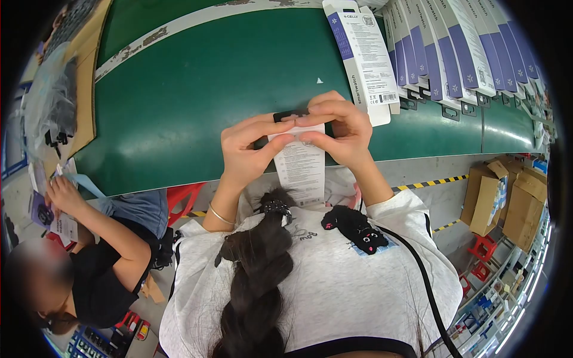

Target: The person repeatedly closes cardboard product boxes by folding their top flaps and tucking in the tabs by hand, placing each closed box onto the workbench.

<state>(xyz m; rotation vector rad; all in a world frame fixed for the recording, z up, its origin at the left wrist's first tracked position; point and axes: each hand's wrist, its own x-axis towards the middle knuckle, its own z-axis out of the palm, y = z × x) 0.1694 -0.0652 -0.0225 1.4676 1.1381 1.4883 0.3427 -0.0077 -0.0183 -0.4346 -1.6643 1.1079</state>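
Both hands meet in front of my chest, at the near edge of the green table. Between them is a white smartwatch box (300, 170) with small printed text, its lower end pointing toward me. My left hand (250, 146) pinches its upper end from the left with thumb and fingers. From the other side, my right hand (340, 128) grips the same end, its thumb almost touching the left thumb. A dark flap shows at the far end beneath the fingers. Farther off lies another flat smartwatch box (364, 59), white and purple, with one end open.
Several white-and-purple smartwatch boxes (453, 48) stand in a row at the back right of the green table (197, 89). To the left, a co-worker (101, 238) handles a similar box beside a carton (89, 77) with plastic bags. Cardboard boxes (486, 200) stand on the floor at right.
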